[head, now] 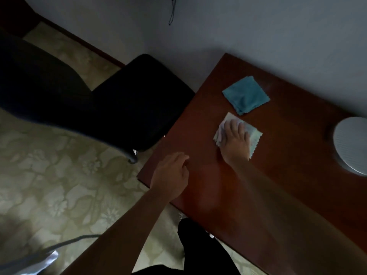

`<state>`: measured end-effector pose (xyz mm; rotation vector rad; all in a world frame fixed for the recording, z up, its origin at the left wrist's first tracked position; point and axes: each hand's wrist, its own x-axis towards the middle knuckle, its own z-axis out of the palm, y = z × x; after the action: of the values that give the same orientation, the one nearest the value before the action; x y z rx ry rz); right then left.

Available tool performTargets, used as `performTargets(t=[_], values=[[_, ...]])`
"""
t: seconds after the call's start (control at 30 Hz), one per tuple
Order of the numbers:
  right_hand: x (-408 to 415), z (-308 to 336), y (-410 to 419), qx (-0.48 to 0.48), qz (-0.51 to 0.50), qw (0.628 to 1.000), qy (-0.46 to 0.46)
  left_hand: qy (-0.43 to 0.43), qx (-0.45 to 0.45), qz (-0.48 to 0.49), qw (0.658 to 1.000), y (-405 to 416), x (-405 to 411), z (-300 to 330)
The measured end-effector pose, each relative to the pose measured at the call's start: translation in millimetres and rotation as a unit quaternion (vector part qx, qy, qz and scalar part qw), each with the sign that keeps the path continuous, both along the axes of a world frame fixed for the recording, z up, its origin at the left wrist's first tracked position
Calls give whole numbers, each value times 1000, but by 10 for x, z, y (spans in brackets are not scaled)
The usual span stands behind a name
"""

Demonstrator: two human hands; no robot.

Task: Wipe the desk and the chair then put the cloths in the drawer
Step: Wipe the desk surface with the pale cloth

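Pale cloth (238,133) lies under the flat, spread right hand (235,141) on the desk (288,155).

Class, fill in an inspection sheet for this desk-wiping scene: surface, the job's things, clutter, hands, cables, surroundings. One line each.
Surface: reddish-brown wooden desk, glossy, set against the wall.
Job's things: pale cloth flat on the desk under the right hand; teal cloth folded, lying just beyond it, untouched; black chair beside the desk's left edge. Drawer: nothing seen.
Clutter: round white object at the desk's right edge.
Hands: right hand presses flat on the pale cloth; left hand loosely curled at the desk's near-left corner, holding nothing.
Cables: dark cord hanging on the wall.
Surroundings: patterned pale floor, grey wall.
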<state>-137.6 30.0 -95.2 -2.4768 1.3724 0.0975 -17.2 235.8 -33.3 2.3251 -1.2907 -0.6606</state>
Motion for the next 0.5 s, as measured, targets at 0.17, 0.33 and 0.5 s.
performTargets(t=[0.17,0.33,0.5], values=[[405,4,-455,-6,0,1000,17,-11,50,-30,998,-279,388,-36],[769,28,-183,5,35,999,15,1,56,-46,997,-352,721,-110],[720,-74,774,-14,57,997,-40,27,39,-62,997,-343,875,-119]])
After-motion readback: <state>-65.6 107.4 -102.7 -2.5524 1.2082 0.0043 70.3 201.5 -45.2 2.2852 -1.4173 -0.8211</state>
